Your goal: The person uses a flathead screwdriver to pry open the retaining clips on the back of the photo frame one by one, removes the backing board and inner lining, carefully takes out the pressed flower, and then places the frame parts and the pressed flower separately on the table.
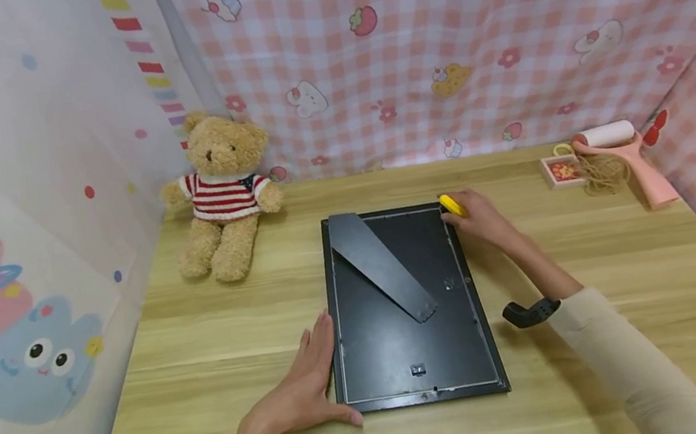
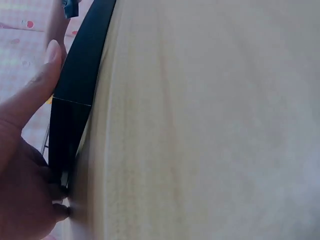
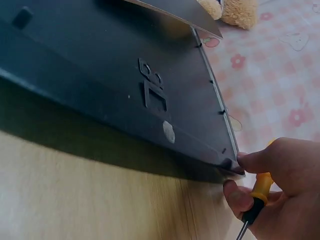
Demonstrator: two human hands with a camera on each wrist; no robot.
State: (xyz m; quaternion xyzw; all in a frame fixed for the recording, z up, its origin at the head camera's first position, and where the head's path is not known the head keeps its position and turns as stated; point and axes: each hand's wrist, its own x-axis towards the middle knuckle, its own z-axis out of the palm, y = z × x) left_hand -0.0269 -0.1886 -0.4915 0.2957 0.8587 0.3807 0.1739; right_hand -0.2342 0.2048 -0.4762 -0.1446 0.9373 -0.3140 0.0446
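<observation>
A black picture frame (image 1: 390,361) lies face down on the table, its backing and small metal hanger (image 3: 156,97) showing. The stand leg (image 1: 382,264) slants across the backing. Along the frame's left edge rests my left hand (image 1: 308,384), fingers extended and thumb at the near left corner; the left wrist view shows this hand (image 2: 25,165) against the frame's side (image 2: 75,95). My right hand (image 1: 479,216) is at the far right corner, holding a yellow-handled screwdriver (image 3: 261,187) in its curled fingers. Its thumb and index fingertip are right at that corner.
A teddy bear (image 1: 226,197) in a striped sweater sits at the back left. On the back right are a pink lint roller (image 1: 645,172), a bundle of twine (image 1: 605,175) and a small box (image 1: 562,171). Patterned cloth (image 1: 404,51) hangs behind the table (image 1: 236,324).
</observation>
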